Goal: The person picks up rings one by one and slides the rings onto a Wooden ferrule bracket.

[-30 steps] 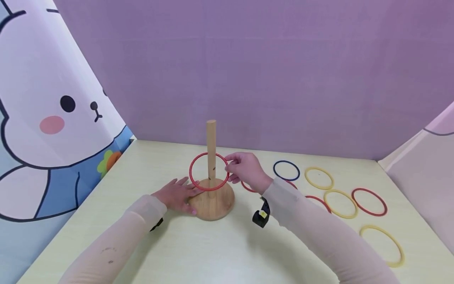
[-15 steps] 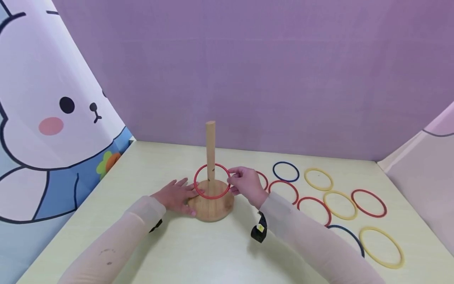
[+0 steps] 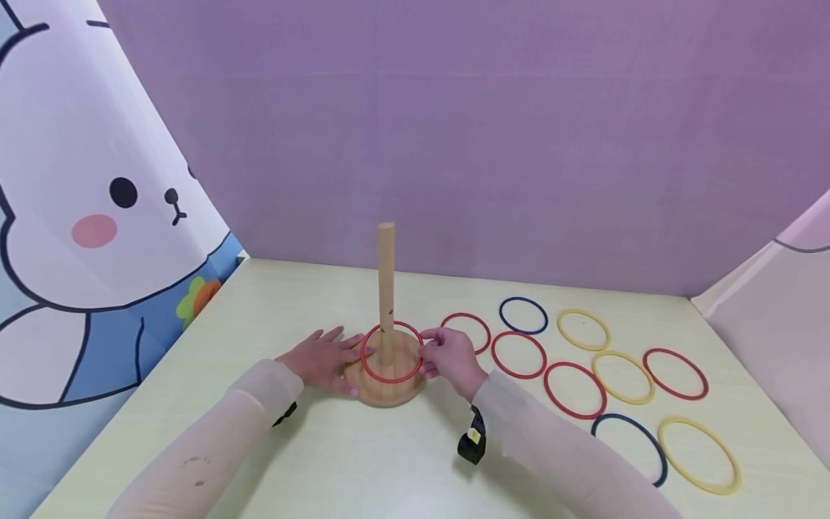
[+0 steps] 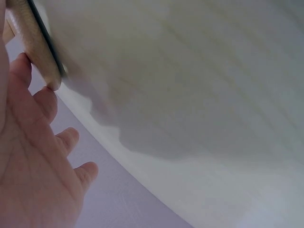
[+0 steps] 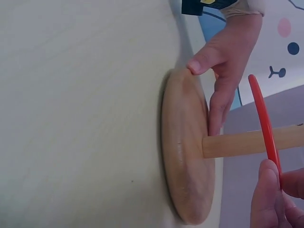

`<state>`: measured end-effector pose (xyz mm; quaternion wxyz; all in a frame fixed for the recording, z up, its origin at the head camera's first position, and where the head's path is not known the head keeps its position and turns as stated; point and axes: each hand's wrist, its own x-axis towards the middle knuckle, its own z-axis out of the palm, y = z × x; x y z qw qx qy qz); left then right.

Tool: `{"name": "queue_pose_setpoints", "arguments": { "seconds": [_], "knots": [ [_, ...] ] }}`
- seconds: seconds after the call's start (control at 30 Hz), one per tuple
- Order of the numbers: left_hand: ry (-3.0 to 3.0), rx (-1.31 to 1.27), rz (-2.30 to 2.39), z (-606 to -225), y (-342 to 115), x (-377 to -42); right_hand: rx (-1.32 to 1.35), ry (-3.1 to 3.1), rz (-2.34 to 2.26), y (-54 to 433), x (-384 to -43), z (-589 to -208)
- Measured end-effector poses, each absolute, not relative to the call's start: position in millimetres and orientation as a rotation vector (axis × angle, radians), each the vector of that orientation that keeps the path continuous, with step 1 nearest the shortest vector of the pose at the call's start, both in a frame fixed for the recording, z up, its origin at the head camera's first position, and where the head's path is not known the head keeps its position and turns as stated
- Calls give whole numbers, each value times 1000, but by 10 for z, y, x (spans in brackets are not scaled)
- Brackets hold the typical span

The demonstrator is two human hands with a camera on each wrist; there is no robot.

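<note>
My right hand [image 3: 452,358] pinches a thin red ring [image 3: 392,382] by its right side, thumb against fingers. The ring is around a wooden post [image 3: 385,281] that stands upright on a round wooden base [image 3: 385,395]. In the right wrist view the ring [image 5: 260,104] is low on the post, clear above the base. My left hand [image 3: 320,360] rests at the base's left edge with fingers spread; its thumb and index finger touch the rim. The left wrist view shows fingertips against the base edge [image 4: 40,47], the other fingers free.
Several rings lie flat on the pale table [image 3: 292,461] to the right: red rings, one of them a red ring [image 3: 546,357] near the middle, a blue ring [image 3: 521,298] at the back, a nearer blue ring [image 3: 663,461], and yellow rings, with one yellow ring [image 3: 734,461] nearest the front.
My right hand has moved down, bringing the red ring lower along the post toward the base. The left hand has stayed at the base's edge.
</note>
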<state>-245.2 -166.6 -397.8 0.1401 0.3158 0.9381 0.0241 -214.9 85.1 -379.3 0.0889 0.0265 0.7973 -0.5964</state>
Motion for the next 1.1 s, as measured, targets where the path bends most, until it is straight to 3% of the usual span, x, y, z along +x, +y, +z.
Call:
{"name": "queue_pose_setpoints", "arguments": {
  "seconds": [1.1],
  "knots": [
    [2694, 851, 59, -3920, -1593, -2490, 61, 2438, -1430, 831, -2383, -3989]
  ]
}}
